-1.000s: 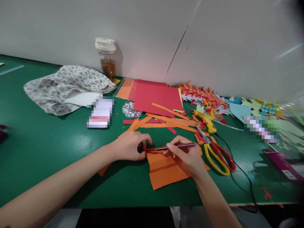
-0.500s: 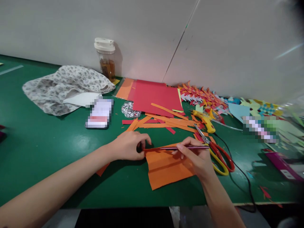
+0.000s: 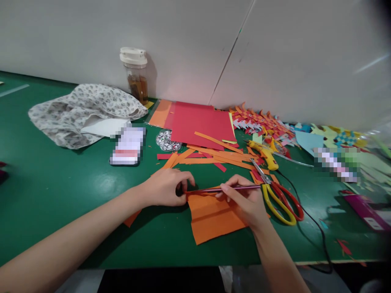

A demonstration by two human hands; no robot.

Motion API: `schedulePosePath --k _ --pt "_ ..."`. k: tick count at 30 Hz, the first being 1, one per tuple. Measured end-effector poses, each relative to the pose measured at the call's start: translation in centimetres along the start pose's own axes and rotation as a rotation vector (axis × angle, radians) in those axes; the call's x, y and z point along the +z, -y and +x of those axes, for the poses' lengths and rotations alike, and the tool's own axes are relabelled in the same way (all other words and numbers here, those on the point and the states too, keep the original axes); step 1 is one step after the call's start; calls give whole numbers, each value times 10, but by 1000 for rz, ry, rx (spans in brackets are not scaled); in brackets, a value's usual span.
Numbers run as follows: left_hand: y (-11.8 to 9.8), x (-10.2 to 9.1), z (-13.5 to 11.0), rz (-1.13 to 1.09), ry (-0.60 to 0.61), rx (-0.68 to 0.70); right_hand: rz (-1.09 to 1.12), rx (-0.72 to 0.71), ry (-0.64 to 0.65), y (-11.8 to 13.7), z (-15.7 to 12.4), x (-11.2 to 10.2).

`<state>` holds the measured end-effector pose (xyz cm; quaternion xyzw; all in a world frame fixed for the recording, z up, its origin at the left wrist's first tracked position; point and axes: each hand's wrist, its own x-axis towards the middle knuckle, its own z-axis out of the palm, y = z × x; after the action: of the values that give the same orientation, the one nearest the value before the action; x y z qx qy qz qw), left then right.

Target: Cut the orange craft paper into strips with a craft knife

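My left hand (image 3: 166, 188) is closed, pinching the upper left corner of a creased sheet of orange paper (image 3: 214, 221). In my right hand (image 3: 244, 199) is a thin purple pencil-like stick (image 3: 247, 187), lying nearly level along the sheet's top edge with its left end toward my left fingertips. The curled fingers of that hand rest over the paper's right part and cover some of it. Just right of the right hand lie scissors (image 3: 279, 203) with one yellow and one red handle. Orange paper strips (image 3: 216, 158) are scattered beyond both hands.
Red paper sheets (image 3: 203, 124) lie behind the strips, beside a packet of small googly eyes (image 3: 168, 140). At left are a phone (image 3: 128, 146), patterned cloth (image 3: 91, 97) and a lidded cup (image 3: 136, 77). A yellow glue gun (image 3: 264, 152) with a black cord sits at right, near woven paper pieces (image 3: 262, 124).
My right hand has slid slightly left along the paper's top edge with the purple stick. The left hand keeps its pinch in the same place.
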<state>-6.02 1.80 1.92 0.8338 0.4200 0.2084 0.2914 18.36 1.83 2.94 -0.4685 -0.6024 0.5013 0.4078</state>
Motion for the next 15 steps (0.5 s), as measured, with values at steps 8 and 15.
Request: schedulePosePath --k 8,15 --pt "-3 3 -2 29 -35 -7 -160 -141 -110 6 -19 -3" --pt "-4 9 1 105 -66 -14 -305 -225 -94 -4 -43 7"
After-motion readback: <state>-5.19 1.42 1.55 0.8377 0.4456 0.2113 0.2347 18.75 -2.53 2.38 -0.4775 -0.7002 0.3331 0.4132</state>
